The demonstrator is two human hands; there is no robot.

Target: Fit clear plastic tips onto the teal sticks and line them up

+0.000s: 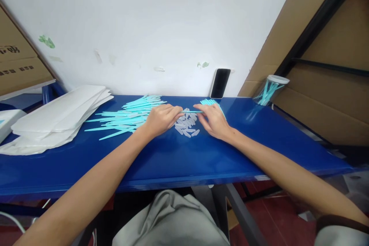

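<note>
A thin turquoise stick (pixel 192 112) spans level between my two hands above the blue table. My left hand (pixel 163 118) is closed round its left end, which the fingers hide. At the other end, my right hand (pixel 215 120) pinches the stick between thumb and fingers. Just below it lies a small heap of translucent whitish caps (pixel 186 123). A loose pile of turquoise sticks (pixel 127 117) spreads out to the left of my left hand. Behind my right hand is a neater row of turquoise sticks (pixel 210 102), partly covered by that hand.
White paper bags or sleeves (pixel 60 111) are stacked at the left. A phone (pixel 220 83) leans against the white wall. At the back right, a clear jar (pixel 269 90) with a white lid holds turquoise sticks. The blue table's (pixel 184 169) front edge runs before my lap.
</note>
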